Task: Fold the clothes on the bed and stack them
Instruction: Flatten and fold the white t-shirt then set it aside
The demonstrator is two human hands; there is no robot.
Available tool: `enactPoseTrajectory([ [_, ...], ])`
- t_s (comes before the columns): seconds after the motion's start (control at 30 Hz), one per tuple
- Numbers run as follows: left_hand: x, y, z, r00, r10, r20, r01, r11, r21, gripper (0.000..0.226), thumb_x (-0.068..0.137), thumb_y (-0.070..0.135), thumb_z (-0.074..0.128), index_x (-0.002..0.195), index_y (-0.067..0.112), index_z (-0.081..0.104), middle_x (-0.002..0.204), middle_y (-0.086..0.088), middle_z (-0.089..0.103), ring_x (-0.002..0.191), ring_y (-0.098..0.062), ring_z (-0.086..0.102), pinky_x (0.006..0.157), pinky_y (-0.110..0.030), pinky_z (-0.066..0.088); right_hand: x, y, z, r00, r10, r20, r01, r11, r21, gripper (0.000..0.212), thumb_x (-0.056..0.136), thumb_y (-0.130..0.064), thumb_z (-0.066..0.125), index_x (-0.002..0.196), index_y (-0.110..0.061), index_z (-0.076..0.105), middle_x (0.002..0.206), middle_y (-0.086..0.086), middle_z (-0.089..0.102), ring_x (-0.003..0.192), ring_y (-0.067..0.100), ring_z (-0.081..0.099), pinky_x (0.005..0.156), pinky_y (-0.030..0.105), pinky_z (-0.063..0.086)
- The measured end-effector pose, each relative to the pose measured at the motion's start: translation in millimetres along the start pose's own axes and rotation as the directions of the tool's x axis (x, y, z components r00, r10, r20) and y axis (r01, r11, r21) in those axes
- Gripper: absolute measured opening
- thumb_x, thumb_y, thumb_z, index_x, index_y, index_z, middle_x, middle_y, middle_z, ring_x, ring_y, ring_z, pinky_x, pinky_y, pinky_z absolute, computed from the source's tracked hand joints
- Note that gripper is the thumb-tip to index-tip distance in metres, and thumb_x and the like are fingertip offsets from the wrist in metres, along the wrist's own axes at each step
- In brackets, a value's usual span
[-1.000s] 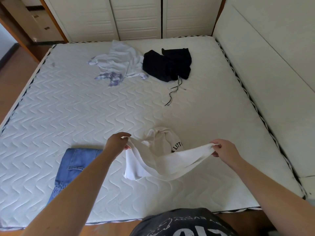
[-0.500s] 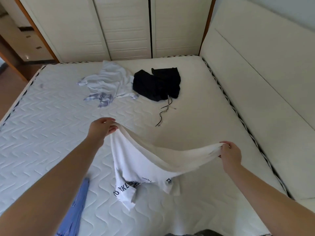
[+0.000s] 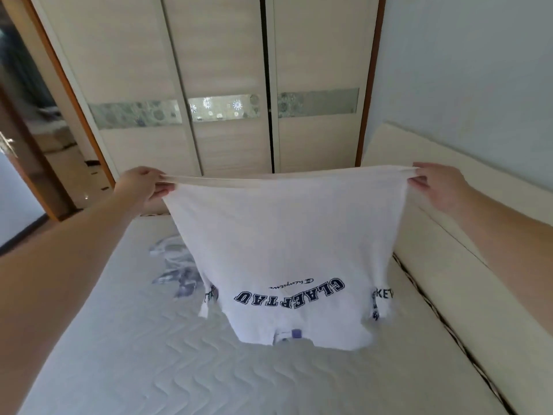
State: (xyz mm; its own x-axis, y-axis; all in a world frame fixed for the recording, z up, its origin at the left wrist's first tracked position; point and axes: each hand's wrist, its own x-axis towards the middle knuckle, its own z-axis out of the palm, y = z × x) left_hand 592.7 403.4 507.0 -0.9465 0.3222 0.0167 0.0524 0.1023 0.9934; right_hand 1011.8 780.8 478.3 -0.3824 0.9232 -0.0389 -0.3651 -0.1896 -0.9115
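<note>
White shirt [image 3: 281, 241] hangs upside down over the bed [image 3: 149, 369], hem stretched taut. Left hand [image 3: 140, 185] and right hand [image 3: 437, 184] pinch its two corners. Collar end brushes the mattress. Another garment [image 3: 176, 274] lies behind, partly hidden.

Both arms outstretched; left hand [image 3: 140, 185] and right hand [image 3: 438, 184] pinching, fingers curled.

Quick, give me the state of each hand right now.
Left hand: closed, pinching one corner of the white T-shirt's top edge.
Right hand: closed, pinching the other corner.
</note>
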Motion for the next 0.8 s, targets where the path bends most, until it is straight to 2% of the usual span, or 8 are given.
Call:
enactPoseTrajectory([
  [0.07,11,35,7,1.0,0.023,-0.003,-0.023,0.999,-0.047,0.021,0.104,0.012,0.045,0.087,0.01,0.059,0.093,-0.012,0.07,0.058,-0.008,0.072,0.057,-0.021,0.059,8,-39,15,0.999,-0.039,-0.008,0.039,0.999,0.014,0.014,0.094,-0.009,0.06,0.105,-0.001,0.061,0.111,0.015,0.063,0.112,0.024,0.063,0.087,0.015,0.051],
  [0.1,14,49,9,1.0,0.022,-0.003,-0.022,0.996,-0.081,0.022,0.103,0.013,0.045,0.088,0.01,0.059,0.093,-0.012,0.071,0.061,-0.009,0.072,0.058,-0.022,0.06,9,-53,21,0.99,-0.126,-0.059,0.121,0.988,-0.092,0.01,0.094,-0.014,0.062,0.098,-0.004,0.061,0.108,0.012,0.062,0.112,0.022,0.064,0.082,0.019,0.055],
  [0.2,12,70,11,1.0,-0.002,0.012,0.003,0.987,-0.16,0.03,0.103,0.027,0.043,0.089,0.007,0.061,0.088,-0.012,0.073,0.072,-0.017,0.075,0.064,-0.027,0.062,5,-72,21,0.986,-0.124,-0.109,0.103,0.978,-0.184,0.014,0.094,-0.017,0.064,0.088,-0.006,0.061,0.1,0.009,0.064,0.096,0.017,0.066,0.081,0.024,0.058],
  [0.33,-7,40,12,0.999,-0.012,0.044,0.018,0.991,-0.135,0.024,0.097,0.028,0.061,0.096,0.004,0.063,0.084,-0.013,0.074,0.073,-0.017,0.075,0.062,-0.027,0.061,-7,-44,-7,0.991,-0.092,-0.101,0.065,0.967,-0.246,0.016,0.094,-0.001,0.059,0.108,0.005,0.063,0.1,0.012,0.064,0.088,0.019,0.064,0.08,0.024,0.058],
  [0.47,-36,-51,9,0.99,-0.139,0.037,0.141,0.988,-0.064,0.011,0.09,0.009,0.069,0.099,0.004,0.066,0.095,-0.012,0.072,0.075,-0.015,0.074,0.055,-0.02,0.058,-30,28,-50,0.992,0.013,-0.124,-0.055,0.938,-0.342,0.035,0.096,0.001,0.054,0.13,0.011,0.05,0.115,0.02,0.055,0.08,0.015,0.059,0.093,0.033,0.048],
  [0.6,-90,-173,0,0.96,-0.277,0.034,0.277,0.961,0.007,0.006,0.094,0.006,0.061,0.1,0.006,0.063,0.092,-0.016,0.068,0.074,-0.018,0.068,0.065,-0.027,0.061,-65,114,-106,0.956,0.202,-0.214,-0.271,0.888,-0.372,0.035,0.096,0.003,0.053,0.129,0.015,0.048,0.114,0.021,0.054,0.079,0.022,0.059,0.063,0.02,0.058],
  [0.7,-149,-276,-15,0.875,-0.482,0.036,0.482,0.876,0.023,0.012,0.099,0.006,0.054,0.109,0.0,0.054,0.101,-0.021,0.063,0.075,-0.023,0.063,0.081,-0.041,0.053,-107,190,-159,0.872,0.388,-0.3,-0.48,0.798,-0.365,0.018,0.096,0.003,0.053,0.112,0.013,0.056,0.115,0.022,0.054,0.08,0.026,0.057,0.062,0.021,0.058],
  [0.8,-208,-368,-39,0.753,-0.658,0.02,0.655,0.751,0.079,0.011,0.1,0.007,0.053,0.096,-0.003,0.055,0.113,-0.022,0.058,0.08,-0.027,0.062,0.073,-0.039,0.056,-160,260,-210,0.758,0.516,-0.4,-0.645,0.687,-0.336,0.012,0.096,0.001,0.054,0.108,0.004,0.055,0.104,0.02,0.057,0.071,0.022,0.055,0.05,0.021,0.056],
])
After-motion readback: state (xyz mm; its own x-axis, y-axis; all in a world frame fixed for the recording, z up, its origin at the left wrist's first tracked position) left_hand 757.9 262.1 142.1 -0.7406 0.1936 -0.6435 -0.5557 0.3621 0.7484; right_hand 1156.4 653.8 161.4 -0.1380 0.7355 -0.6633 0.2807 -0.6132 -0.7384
